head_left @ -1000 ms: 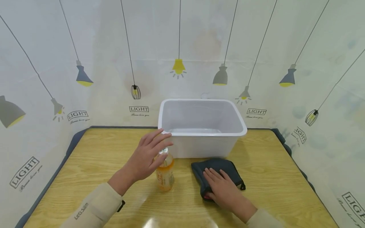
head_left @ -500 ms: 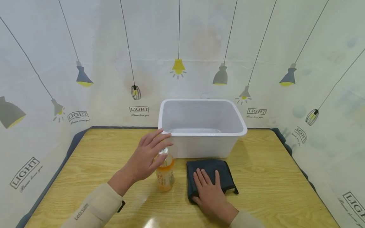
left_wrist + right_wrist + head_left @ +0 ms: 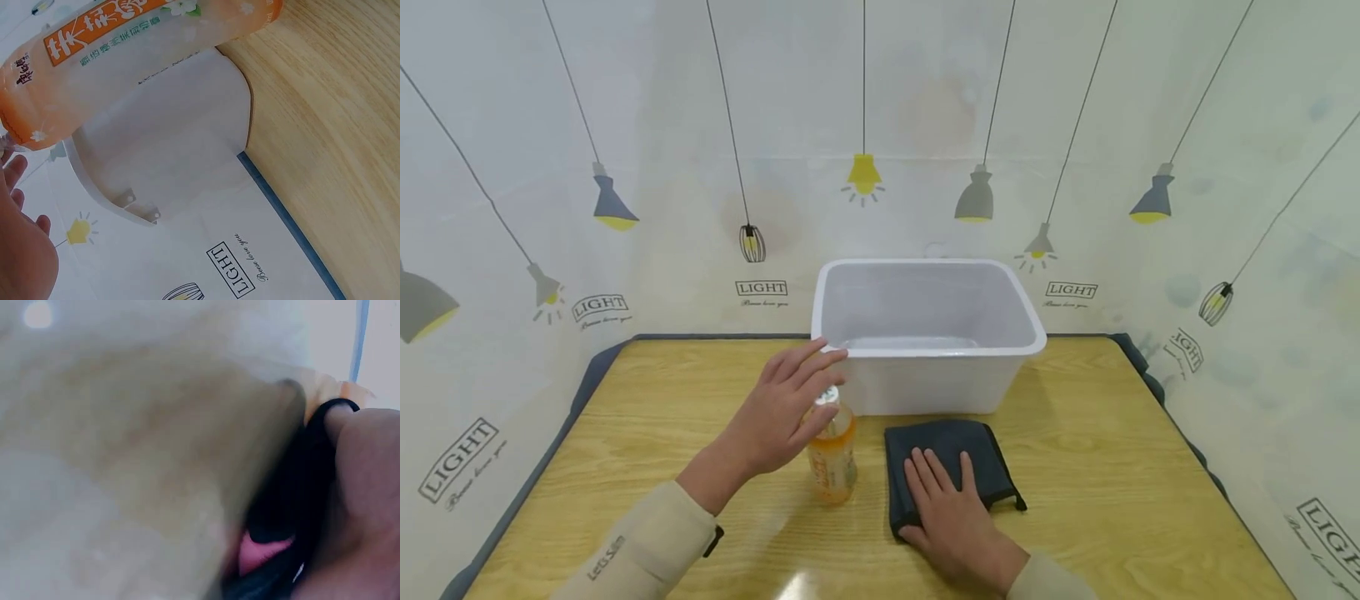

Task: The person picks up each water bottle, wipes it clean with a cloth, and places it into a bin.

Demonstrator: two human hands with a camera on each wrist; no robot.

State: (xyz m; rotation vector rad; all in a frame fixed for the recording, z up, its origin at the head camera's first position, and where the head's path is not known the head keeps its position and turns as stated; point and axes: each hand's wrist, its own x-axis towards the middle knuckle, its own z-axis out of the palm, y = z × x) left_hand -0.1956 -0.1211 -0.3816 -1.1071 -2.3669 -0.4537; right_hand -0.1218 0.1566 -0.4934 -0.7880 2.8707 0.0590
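A bottle with an orange-and-white label (image 3: 832, 467) and a white cap (image 3: 827, 395) stands upright on the table, left of centre. My left hand (image 3: 778, 408) is at its neck, thumb in front of the cap and fingers loosely extended past it towards the bin; the left wrist view shows the label (image 3: 156, 56) close up. To the right lies a dark blue fabric pouch (image 3: 958, 437) with black edging. My right hand (image 3: 951, 521) rests flat on it, fingers spread. In the right wrist view something pink (image 3: 261, 551) shows within the pouch's dark fold (image 3: 281, 494).
Behind the bottle and pouch stands a white plastic bin (image 3: 925, 387), its wide mouth facing up. The wooden table (image 3: 1120, 467) is bordered by a pale curtain (image 3: 662, 208) printed with hanging lamps, at the back and both sides.
My right hand has shifted left with the pouch, which has turned and now lies flatter and squarer before the bin. My left hand and the bottle keep their places.
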